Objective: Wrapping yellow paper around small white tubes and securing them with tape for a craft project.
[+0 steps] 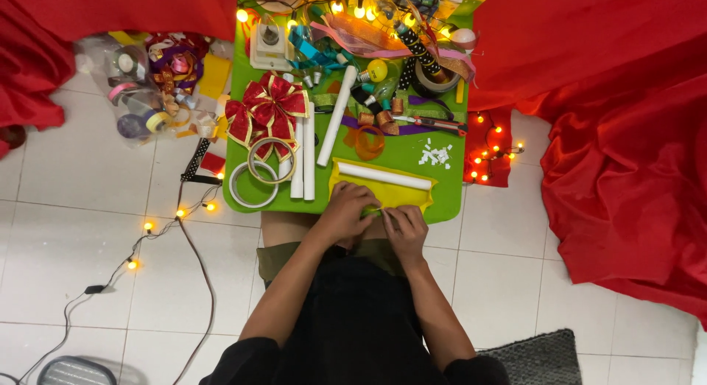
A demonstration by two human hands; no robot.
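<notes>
Yellow sheet: a yellow sheet (383, 187) lies at the near edge of the green worktop (451, 202), with a white paper roll (384, 176) lying across it.
Left hand: the left hand (345, 210) rests on the sheet's near edge, fingers curled and pinching the material beside the right hand.
Right hand: the right hand (404, 228) is just beside it, fingertips closed on the same edge; a small green bit shows between the two hands, too small to tell what it is.
Bow: a red and gold ribbon bow (266, 108) sits at the worktop's left part, well apart from the hands.
Tape rings: two tape rings (258, 175) lie below the bow, overlapping.
White tubes: upright white tubes (303, 160) lie beside the rings.
Scraps: white paper scraps (436, 155) are scattered near the right edge.
Floor: string lights (151, 225) trail over the white tiled floor (88, 223); red cloth (618, 134) is heaped at the right.
</notes>
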